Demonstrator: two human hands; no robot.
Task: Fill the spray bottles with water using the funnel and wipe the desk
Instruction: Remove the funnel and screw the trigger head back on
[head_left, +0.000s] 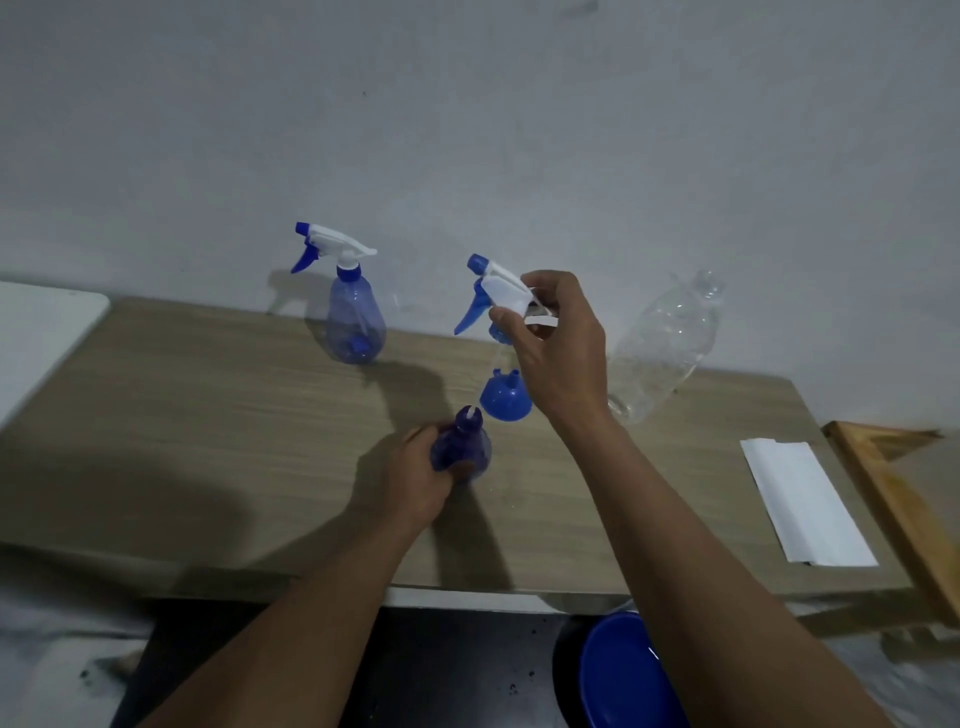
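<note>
At the frame's centre, the left hand (410, 478) wraps its grip round the open spray bottle (462, 449), probably to steady it on the surface (208, 415). The bottle's long axis stands upright, neck up. Just above, the right hand (558, 348) pinches the trigger head (498, 288), lifted clear. Its nozzle points frame-left and its thin tube slants down toward the neck. The funnel (505, 402) sits mouth-down just right of the bottle, within easy reach. The clear water bottle (665, 343) waits at right, tilted toward the wall.
</note>
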